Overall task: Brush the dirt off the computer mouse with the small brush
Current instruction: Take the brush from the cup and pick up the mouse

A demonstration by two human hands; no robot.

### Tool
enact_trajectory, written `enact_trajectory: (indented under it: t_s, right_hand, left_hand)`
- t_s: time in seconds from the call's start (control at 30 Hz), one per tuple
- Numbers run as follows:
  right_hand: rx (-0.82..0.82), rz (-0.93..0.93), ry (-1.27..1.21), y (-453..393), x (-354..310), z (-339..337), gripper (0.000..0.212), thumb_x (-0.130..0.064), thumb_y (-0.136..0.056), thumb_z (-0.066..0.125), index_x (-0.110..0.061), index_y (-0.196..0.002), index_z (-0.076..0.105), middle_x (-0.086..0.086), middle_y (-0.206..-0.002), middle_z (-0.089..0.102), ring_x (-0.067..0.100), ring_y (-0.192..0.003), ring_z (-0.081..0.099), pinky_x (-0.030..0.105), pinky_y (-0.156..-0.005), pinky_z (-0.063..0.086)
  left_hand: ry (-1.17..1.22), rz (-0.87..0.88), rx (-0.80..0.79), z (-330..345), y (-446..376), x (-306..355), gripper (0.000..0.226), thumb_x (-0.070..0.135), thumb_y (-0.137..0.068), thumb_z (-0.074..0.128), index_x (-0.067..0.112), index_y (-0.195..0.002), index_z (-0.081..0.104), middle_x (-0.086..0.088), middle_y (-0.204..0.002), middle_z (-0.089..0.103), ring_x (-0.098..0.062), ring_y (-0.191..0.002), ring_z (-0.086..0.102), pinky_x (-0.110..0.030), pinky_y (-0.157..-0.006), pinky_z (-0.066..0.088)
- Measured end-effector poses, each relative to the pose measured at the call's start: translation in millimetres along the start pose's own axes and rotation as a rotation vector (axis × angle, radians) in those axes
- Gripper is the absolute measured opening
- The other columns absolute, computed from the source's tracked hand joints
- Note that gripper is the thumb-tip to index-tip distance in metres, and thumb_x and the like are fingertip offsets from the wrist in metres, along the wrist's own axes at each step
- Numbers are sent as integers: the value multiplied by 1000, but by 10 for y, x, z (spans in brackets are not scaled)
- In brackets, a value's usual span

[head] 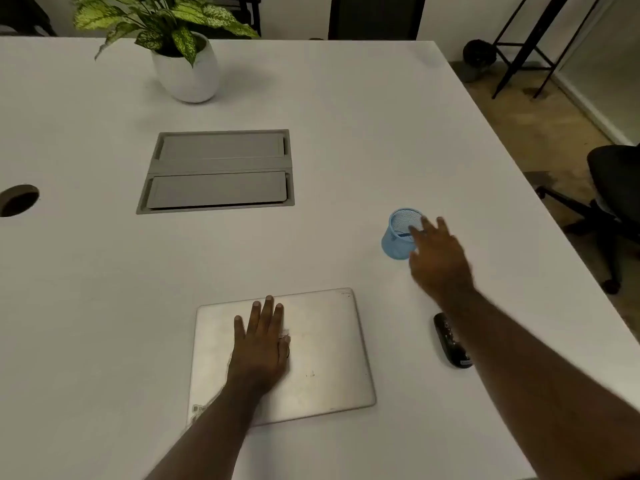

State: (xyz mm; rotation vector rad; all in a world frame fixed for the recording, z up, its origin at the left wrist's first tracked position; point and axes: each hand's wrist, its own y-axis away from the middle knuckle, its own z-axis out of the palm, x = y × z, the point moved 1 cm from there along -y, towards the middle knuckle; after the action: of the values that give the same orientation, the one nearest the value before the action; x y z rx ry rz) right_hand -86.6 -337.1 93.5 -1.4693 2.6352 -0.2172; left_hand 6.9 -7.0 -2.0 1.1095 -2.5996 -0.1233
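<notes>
Right hand (438, 258) reaches, fingers spread and empty, over the blue mesh cup (398, 237); left hand (261, 344) lies flat, empty, on the closed laptop (329, 348).

A sticker (200, 409) on the closed laptop's (322, 348) near-left corner shows letters, too blurred to read; nothing else carries text.
</notes>
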Motion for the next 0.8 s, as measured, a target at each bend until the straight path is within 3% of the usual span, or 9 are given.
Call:
enact_trajectory:
  t_s: [0.1,0.17,0.33,0.47,0.8]
  right_hand:
    - [28,65,61,-257,259,26,35,2,-86,66,1,-121,70,32,-120,64,52,-109,61,55,-77,55]
    - [-32,65,127,-404,329,39,23,-7,-94,63,-3,-114,74,30,-104,62,49,-94,60,50,-69,54]
    - [-293,163,200,-654,330,136,36,-41,-102,52,-20,-127,67,13,-123,53,33,-115,53,38,-86,49]
    - [-320,166,265,-727,275,197,36,-34,-102,53,-8,-126,63,14,-125,54,33,-114,56,35,-88,46]
    - [-411,232,262,-896,245,183,40,-32,-98,60,-10,-130,59,11,-127,55,31,-119,58,35,-94,46]
  left_hand:
    - [-10,-32,24,41,-11,-18,66,42,-94,12,14,-154,16,-6,-162,2,-29,-149,1,-56,-118,6]
    - [-20,-32,34,109,-3,-42,65,43,-95,11,15,-154,13,-5,-162,0,-27,-149,-2,-55,-118,4]
    - [-13,-39,61,181,-6,-57,63,42,-97,16,17,-154,12,-2,-163,0,-23,-150,-4,-55,-119,3]
    - [0,-38,80,209,-10,-64,62,40,-96,21,17,-154,16,-2,-163,4,-23,-150,0,-55,-119,4]
    - [14,-41,88,231,4,-67,62,39,-96,23,19,-154,13,0,-163,4,-21,-150,-1,-56,-119,6]
